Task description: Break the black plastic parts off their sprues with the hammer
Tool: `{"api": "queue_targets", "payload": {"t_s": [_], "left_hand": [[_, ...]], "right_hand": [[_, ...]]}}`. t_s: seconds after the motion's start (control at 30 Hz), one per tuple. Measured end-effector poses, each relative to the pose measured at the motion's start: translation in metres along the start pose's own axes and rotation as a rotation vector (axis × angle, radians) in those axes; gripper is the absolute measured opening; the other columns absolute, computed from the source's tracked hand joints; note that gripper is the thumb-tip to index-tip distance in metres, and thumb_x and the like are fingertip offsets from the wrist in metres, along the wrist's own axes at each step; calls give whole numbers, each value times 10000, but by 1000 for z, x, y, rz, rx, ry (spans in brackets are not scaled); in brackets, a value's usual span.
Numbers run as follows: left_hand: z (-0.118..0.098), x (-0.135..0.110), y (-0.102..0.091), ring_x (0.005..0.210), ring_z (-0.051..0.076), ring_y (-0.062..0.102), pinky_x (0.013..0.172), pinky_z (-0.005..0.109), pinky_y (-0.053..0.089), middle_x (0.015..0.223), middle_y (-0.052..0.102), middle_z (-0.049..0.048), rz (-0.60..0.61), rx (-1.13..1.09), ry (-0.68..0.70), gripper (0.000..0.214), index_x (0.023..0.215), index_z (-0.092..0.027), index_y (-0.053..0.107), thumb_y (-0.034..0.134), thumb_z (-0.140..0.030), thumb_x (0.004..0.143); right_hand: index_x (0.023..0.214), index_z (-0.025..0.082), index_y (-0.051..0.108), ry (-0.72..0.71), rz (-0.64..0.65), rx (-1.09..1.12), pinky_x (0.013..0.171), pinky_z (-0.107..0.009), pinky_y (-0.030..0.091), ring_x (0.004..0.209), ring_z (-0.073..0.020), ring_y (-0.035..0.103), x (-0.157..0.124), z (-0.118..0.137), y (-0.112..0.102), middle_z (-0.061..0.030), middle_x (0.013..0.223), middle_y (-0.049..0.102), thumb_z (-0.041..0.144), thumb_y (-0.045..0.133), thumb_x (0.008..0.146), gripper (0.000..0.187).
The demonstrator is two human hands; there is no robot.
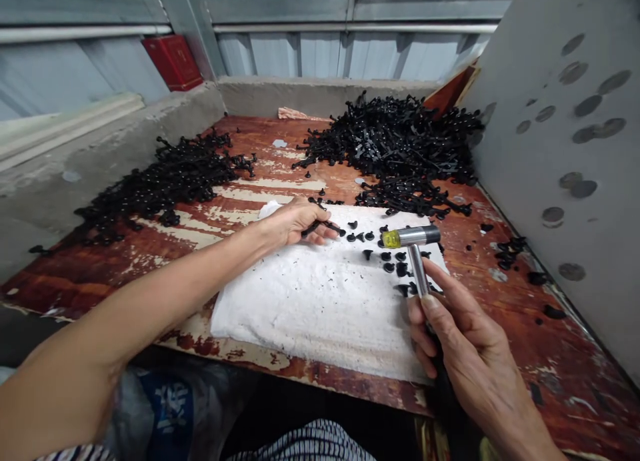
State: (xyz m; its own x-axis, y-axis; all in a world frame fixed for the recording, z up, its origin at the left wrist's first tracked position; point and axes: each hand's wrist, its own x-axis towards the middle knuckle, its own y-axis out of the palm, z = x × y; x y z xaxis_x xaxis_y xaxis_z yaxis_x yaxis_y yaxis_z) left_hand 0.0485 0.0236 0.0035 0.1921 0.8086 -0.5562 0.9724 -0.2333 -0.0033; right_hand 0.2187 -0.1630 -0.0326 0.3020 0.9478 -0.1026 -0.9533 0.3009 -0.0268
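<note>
My right hand (463, 337) is wrapped round the handle of a small metal hammer (413, 237) with a yellow-tipped head, held above a white pad (320, 301). My left hand (295, 222) pinches a black strip of plastic parts (323, 226) down on the pad's far edge. Several small black caps (385, 254) lie loose on the pad between the hands, under the hammer head.
A large heap of black strips (395, 141) lies at the back right of the worn red wooden board (560, 354), another heap (165, 181) at the left. A grey spotted panel (565, 161) walls the right side; a concrete ledge (115, 141) borders the left and back.
</note>
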Motion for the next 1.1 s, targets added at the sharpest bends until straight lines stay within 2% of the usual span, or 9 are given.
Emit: {"api": "queue_targets", "payload": {"t_s": [0.1,0.23,0.67,1.1], "left_hand": [[1,-9,-10,452,162,644,370,199,429,604,686,120,-6,-37,13,65,850,-53,581,546,-7,820],[-1,-14,-12,436,123,620,368,198,412,637,687,93,9,-113,42,96,813,-54,587,527,19,827],[3,1,-11,397,77,554,369,169,392,505,609,51,-63,-118,69,139,740,-26,611,518,27,830],[7,4,-9,387,87,551,388,168,416,471,611,53,-32,-115,45,144,892,1,648,513,4,841]], "right_hand": [[1370,321,454,-5,8,18,298,-190,344,422,-86,388,1,-1,0,45,676,513,478,595,837,573],[1351,328,474,-1,-9,22,296,-185,349,430,-87,402,1,1,0,43,684,519,481,605,832,557],[1346,326,486,-43,-16,47,282,-171,358,419,-81,398,-1,-2,1,47,666,510,422,604,847,521],[1358,329,485,-45,-26,72,261,-174,366,412,-82,404,1,-3,1,39,674,526,428,645,817,573]]}}
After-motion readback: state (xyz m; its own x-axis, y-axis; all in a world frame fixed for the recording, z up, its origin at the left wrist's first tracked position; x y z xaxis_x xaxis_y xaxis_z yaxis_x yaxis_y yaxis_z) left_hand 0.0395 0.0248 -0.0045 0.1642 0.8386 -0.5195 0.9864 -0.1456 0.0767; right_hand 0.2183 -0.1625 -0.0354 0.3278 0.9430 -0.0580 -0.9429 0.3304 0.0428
